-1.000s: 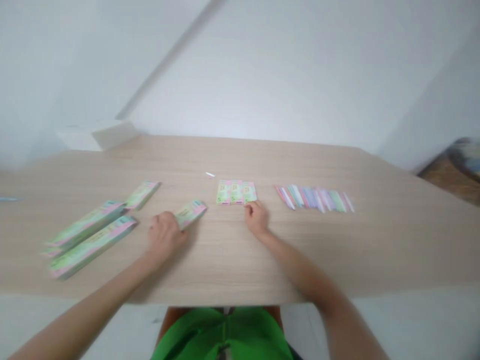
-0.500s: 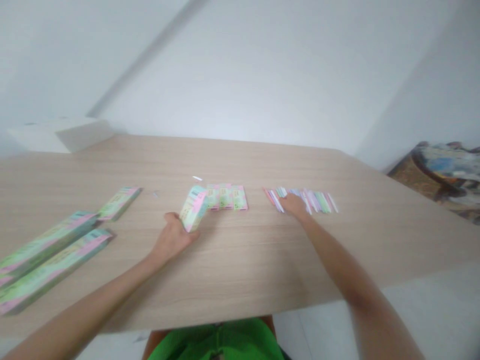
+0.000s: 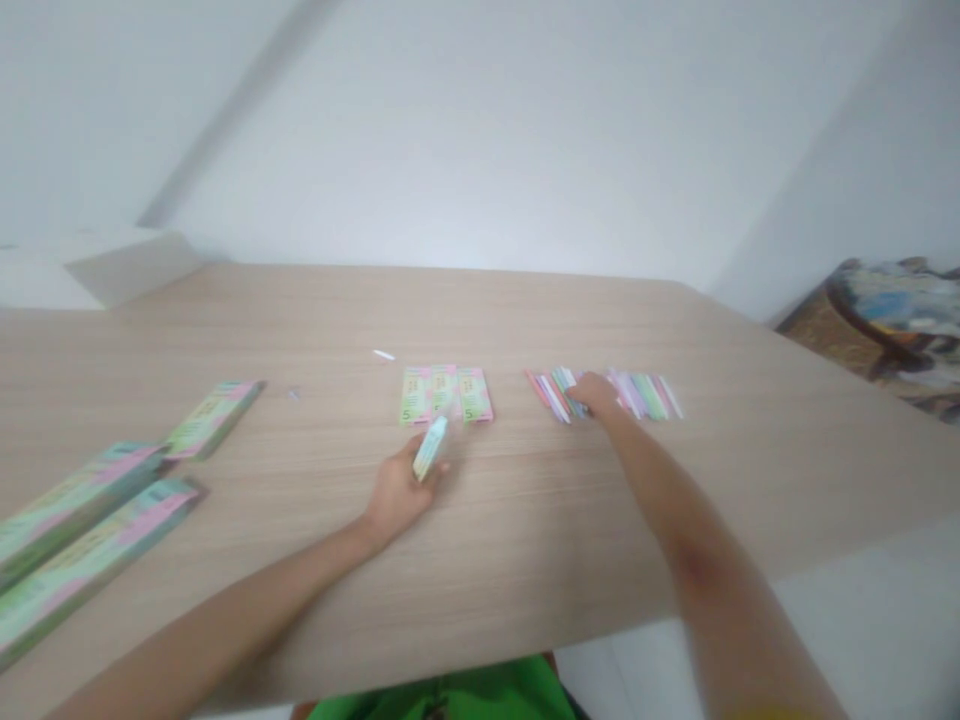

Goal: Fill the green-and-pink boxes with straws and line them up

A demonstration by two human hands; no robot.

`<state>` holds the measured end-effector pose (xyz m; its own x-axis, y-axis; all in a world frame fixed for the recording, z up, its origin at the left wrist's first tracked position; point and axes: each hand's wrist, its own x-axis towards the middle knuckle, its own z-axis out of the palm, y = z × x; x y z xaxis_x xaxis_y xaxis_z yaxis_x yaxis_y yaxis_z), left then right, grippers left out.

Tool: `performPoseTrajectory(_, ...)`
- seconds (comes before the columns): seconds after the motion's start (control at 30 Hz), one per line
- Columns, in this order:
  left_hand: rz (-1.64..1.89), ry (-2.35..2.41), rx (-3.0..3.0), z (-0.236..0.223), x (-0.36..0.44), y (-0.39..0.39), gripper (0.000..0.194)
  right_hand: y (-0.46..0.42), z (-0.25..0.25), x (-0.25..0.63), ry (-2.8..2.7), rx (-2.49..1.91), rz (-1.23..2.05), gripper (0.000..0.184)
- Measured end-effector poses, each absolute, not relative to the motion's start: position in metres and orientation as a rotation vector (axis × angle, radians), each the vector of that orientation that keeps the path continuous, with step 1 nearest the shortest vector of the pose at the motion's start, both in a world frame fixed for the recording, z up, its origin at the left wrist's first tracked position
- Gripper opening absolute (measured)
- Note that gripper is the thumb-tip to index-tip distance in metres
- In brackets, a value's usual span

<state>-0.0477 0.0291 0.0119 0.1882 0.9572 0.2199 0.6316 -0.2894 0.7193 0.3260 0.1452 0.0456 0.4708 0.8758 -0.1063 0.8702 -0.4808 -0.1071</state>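
Note:
My left hand (image 3: 397, 495) grips a small, narrow pastel box (image 3: 430, 448), tilted up off the table with a slim pale side towards me. Just beyond it lie three flat pink-and-green packs (image 3: 444, 392) side by side, each marked with a 5. To the right, slim pastel sticks (image 3: 645, 396) form a loose row; their exact kind is too blurred to tell. My right hand (image 3: 598, 393) reaches into the left part of that row, fingers curled down onto the sticks. Whatever its fingertips pinch is hidden.
Long green-and-pink boxes (image 3: 97, 565) lie at the left, near a shorter box (image 3: 215, 420). A single white stick (image 3: 384, 355) rests behind the packs, and a tiny clear scrap (image 3: 294, 394) lies left of it. A white box-like object (image 3: 135, 265) stands at the back left.
My left hand lifted the small box from the table, moved it right and turned it narrow side up. My right hand went from the packs to the stick row. The view shifted right.

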Motion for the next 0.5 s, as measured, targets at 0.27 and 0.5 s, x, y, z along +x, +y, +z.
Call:
performPoseTrajectory(0.27,0.890,1.643,1.904,0.000,-0.041,0.030,0.056,0.145,0.040,0.329,-1.683,-2.623,0.275,0.043)
performPoseTrajectory(0.5,0.720,1.633,1.934,-0.005,-0.041,0.023,0.053,0.150,0.038,0.304,-1.727,-2.595,0.253,0.041)
